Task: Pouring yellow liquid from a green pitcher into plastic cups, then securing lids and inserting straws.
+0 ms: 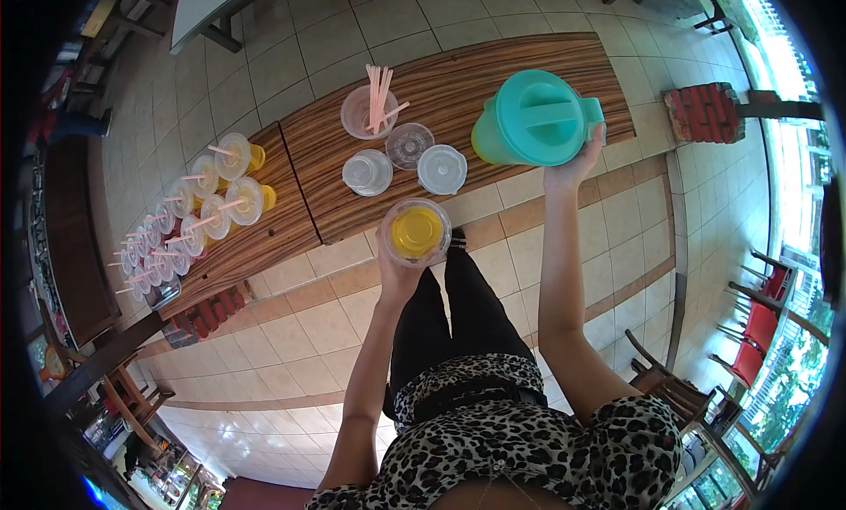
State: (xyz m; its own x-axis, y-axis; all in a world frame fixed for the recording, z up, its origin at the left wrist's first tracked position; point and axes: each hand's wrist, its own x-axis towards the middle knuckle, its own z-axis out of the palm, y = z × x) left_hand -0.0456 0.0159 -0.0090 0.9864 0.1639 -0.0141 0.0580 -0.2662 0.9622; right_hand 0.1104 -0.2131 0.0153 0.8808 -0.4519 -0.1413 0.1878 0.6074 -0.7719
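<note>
My left hand [398, 272] is wrapped around a clear plastic cup [418, 232] with yellow liquid inside and no lid on it. With my right hand [576, 163] I grip the handle of a turquoise lidded pitcher [538, 118] at the right part of the wooden table [456, 67]. The pitcher's lower part looks yellow-green; whether its base touches the table I cannot tell. Between the hands, near the table's front edge, are a clear plastic lid [442, 169], another clear round piece [410, 146] and a clear cup or stack of cups [367, 173]. Behind them a tub [370, 111] holds several pink straws [379, 100].
At the table's left end stand several lidded cups [243, 200] of yellow drink with pink straws, in rows. A metal-looking tray or box [163, 293] sits at that corner. Beyond is a white table [211, 7]. Wooden chairs [671, 384] and red chairs [757, 338] stand right. A person's leg [82, 123] shows far left.
</note>
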